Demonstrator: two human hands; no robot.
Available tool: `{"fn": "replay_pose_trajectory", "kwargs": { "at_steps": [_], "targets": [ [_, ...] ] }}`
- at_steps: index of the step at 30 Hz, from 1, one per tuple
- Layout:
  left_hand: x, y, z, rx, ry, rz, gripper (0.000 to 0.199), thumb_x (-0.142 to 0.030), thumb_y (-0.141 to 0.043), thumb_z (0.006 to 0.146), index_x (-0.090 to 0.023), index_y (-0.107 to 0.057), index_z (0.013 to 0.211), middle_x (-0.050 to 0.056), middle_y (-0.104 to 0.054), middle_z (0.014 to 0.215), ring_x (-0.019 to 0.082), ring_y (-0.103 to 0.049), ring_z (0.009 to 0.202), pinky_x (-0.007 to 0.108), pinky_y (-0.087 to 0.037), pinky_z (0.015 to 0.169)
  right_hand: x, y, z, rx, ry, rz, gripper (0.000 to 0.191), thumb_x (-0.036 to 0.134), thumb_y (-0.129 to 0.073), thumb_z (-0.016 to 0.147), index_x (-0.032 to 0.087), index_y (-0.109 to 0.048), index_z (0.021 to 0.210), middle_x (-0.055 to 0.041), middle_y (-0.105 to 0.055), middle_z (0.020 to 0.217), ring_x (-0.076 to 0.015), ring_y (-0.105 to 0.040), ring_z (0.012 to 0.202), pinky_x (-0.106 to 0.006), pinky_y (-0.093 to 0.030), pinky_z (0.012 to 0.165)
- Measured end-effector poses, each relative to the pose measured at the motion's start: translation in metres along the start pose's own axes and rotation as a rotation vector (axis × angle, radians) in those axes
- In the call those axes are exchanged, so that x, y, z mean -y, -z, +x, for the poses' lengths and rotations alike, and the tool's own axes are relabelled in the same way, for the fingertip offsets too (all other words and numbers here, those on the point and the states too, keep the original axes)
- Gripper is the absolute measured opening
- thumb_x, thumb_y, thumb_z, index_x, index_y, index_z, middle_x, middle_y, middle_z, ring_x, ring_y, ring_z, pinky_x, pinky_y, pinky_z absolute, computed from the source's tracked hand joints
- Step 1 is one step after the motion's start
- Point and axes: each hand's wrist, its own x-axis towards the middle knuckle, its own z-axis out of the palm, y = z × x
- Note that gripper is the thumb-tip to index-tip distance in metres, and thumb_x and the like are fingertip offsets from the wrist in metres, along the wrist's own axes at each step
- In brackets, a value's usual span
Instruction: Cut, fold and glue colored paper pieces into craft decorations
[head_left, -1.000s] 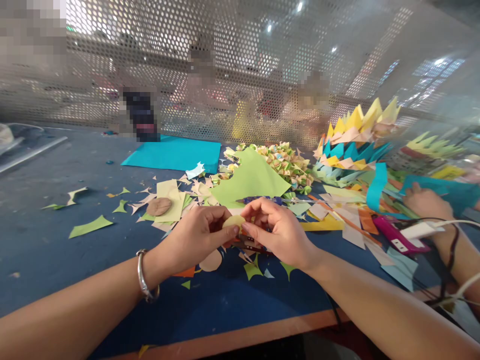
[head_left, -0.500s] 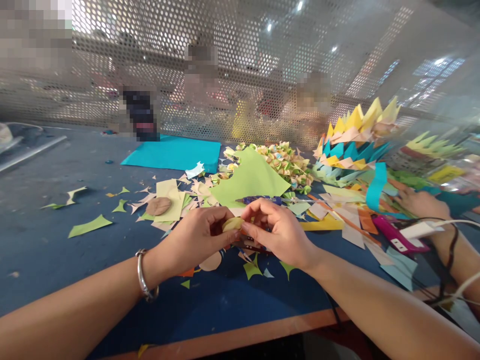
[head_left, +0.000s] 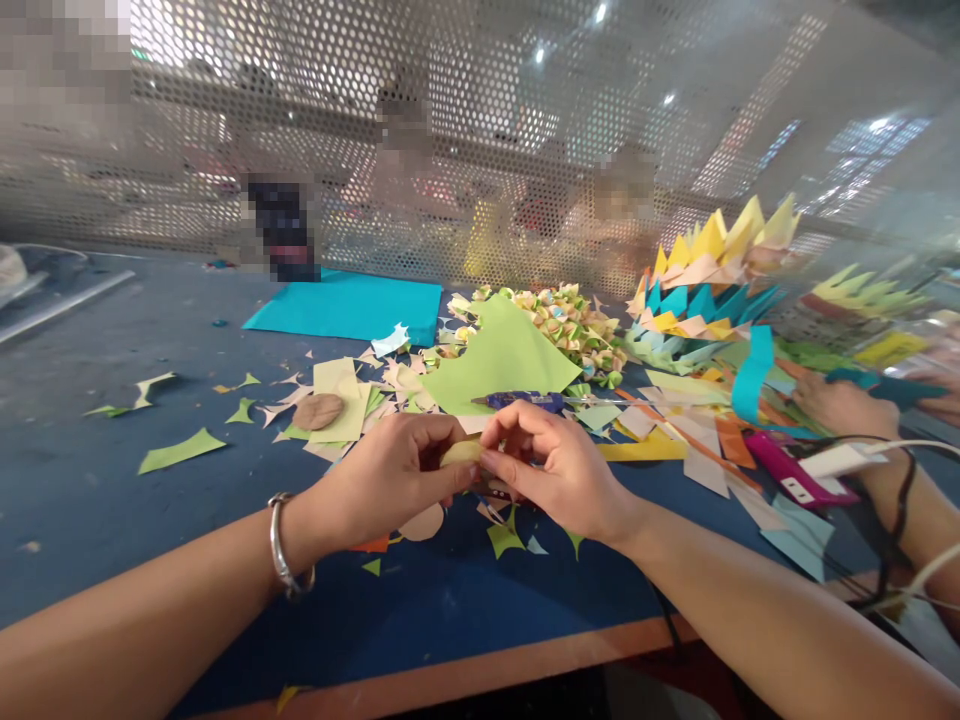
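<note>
A small pale yellow paper piece (head_left: 460, 453) is pinched between the fingertips of my left hand (head_left: 397, 462) and my right hand (head_left: 551, 462). Fingers on both sides cover much of it, so its full shape is hidden. Just behind the hands lies a blue hot glue gun or similar tool (head_left: 525, 401) with a thin shaft. Beyond it is a large green paper sheet (head_left: 506, 355) with curved cut-outs. A round tan disc (head_left: 318, 411) rests on a pale yellow paper rectangle (head_left: 337, 376) to the left. Below my fingers, a peach paper circle (head_left: 422, 523) lies among green scraps (head_left: 505, 538).
A heap of folded paper pieces (head_left: 581, 325) and spiky layered paper stacks (head_left: 709, 285) stand at the back right. A blue sheet (head_left: 349, 308) lies near the perforated screen (head_left: 480, 130). At right are a magenta power strip (head_left: 795, 470), cables and another person's hand (head_left: 847, 405).
My fingertips have shifted slightly around the yellow paper piece, and less of it shows now. The other person's hand at the right has moved a little with the teal paper.
</note>
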Motion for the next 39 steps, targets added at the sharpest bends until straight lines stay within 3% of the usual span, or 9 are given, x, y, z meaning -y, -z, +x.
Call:
{"fn": "replay_pose_trajectory", "kwargs": {
  "at_steps": [4,11,16,22,25,27,30,34,39],
  "targets": [
    [0.002,0.007,0.002,0.071,0.046,-0.164,0.025,-0.036,-0.066,0.08,-0.019,-0.055,0.065,-0.002,-0.062,0.057,0.012,-0.063,0.052,0.021,-0.047,0.048,0.0,0.003,0.0,-0.035,0.011,-0.014,0.015,0.032,-0.065,0.088,0.02,-0.057,0.09,0.0032,-0.057,0.07,-0.007,-0.05,0.051,-0.021,-0.04,0.047],
    [-0.002,0.018,0.005,0.137,0.122,-0.253,0.022,-0.034,-0.067,0.077,-0.019,-0.056,0.064,-0.003,-0.059,0.054,0.01,-0.054,0.049,0.02,-0.043,0.047,-0.004,0.01,0.003,-0.078,-0.017,-0.014,0.014,0.032,-0.065,0.088,0.02,-0.057,0.09,0.0049,-0.056,0.065,-0.0064,-0.048,0.047,-0.022,-0.039,0.045],
    [0.0,0.013,0.005,-0.001,-0.002,-0.247,0.022,-0.038,-0.065,0.081,-0.018,-0.058,0.086,-0.001,-0.059,0.072,0.012,-0.055,0.063,0.025,-0.047,0.057,-0.005,0.012,0.005,-0.082,-0.026,-0.01,0.016,0.031,-0.067,0.087,0.019,-0.058,0.091,0.0044,-0.058,0.068,-0.0058,-0.05,0.049,-0.02,-0.04,0.046],
    [-0.003,0.006,0.001,-0.178,-0.132,0.141,0.027,-0.041,-0.065,0.084,-0.018,-0.065,0.098,0.005,-0.062,0.087,0.016,-0.057,0.071,0.027,-0.047,0.059,-0.004,0.011,0.005,-0.025,-0.038,-0.012,0.018,0.034,-0.067,0.088,0.019,-0.06,0.094,0.0021,-0.061,0.076,-0.0064,-0.052,0.053,-0.02,-0.041,0.047],
    [-0.005,0.006,0.0,-0.197,-0.136,0.165,0.033,-0.042,-0.065,0.084,-0.021,-0.067,0.109,0.005,-0.065,0.091,0.016,-0.057,0.072,0.026,-0.047,0.059,-0.003,0.01,0.004,0.003,-0.039,-0.004,0.019,0.035,-0.067,0.088,0.019,-0.06,0.093,0.0017,-0.061,0.075,-0.0076,-0.054,0.056,-0.02,-0.043,0.05],
    [-0.005,0.006,0.0,-0.168,-0.096,0.127,0.032,-0.039,-0.065,0.083,-0.02,-0.067,0.11,0.003,-0.067,0.083,0.015,-0.056,0.065,0.026,-0.045,0.056,-0.003,0.009,0.004,0.024,-0.047,0.005,0.019,0.035,-0.068,0.088,0.019,-0.06,0.093,0.0019,-0.061,0.073,-0.0082,-0.054,0.057,-0.021,-0.044,0.05],
    [-0.001,0.006,0.002,-0.08,-0.04,0.045,0.019,-0.032,-0.065,0.082,-0.02,-0.07,0.096,0.0,-0.065,0.07,0.013,-0.054,0.059,0.025,-0.041,0.054,-0.003,0.008,0.003,0.039,-0.058,0.013,0.019,0.036,-0.068,0.087,0.019,-0.06,0.092,0.0024,-0.06,0.071,-0.0084,-0.055,0.056,-0.021,-0.043,0.049],
    [0.003,0.005,0.004,0.054,0.056,-0.183,0.013,-0.03,-0.068,0.079,-0.017,-0.069,0.082,-0.001,-0.063,0.067,0.011,-0.054,0.059,0.024,-0.041,0.054,-0.003,0.01,0.003,-0.023,0.005,-0.088,0.016,0.035,-0.066,0.089,0.02,-0.061,0.091,0.0028,-0.06,0.07,-0.0077,-0.052,0.052,-0.021,-0.042,0.047],
    [0.001,0.003,0.005,-0.037,0.192,-0.598,0.015,-0.027,-0.074,0.074,-0.016,-0.065,0.075,-0.001,-0.065,0.069,0.01,-0.06,0.063,0.023,-0.05,0.064,-0.005,0.012,0.003,-0.147,0.248,-0.346,0.006,0.028,-0.062,0.091,0.021,-0.062,0.092,-0.0003,-0.063,0.078,-0.0096,-0.053,0.056,-0.025,-0.045,0.052]
  ]
}}
